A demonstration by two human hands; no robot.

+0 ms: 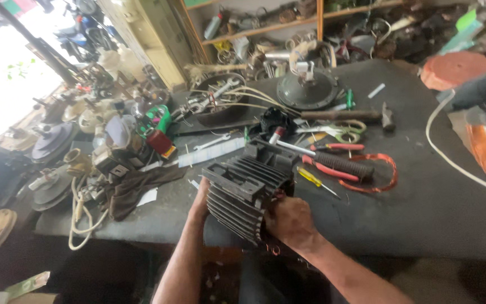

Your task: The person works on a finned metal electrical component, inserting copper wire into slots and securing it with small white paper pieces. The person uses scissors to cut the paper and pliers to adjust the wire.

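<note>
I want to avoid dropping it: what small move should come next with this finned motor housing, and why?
Probably lower the finned motor housing onto the workbench. Both the left hand and right hand grip it at the bench's near edge, tilted, partly over open floor.

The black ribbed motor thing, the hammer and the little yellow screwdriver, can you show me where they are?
Black finned motor housing [243, 194], head view: on its ribbed side, between both hands.
Hammer [386, 117], head view: on its metal head.
Yellow screwdriver [309, 177], head view: on its yellow handle.
</note>
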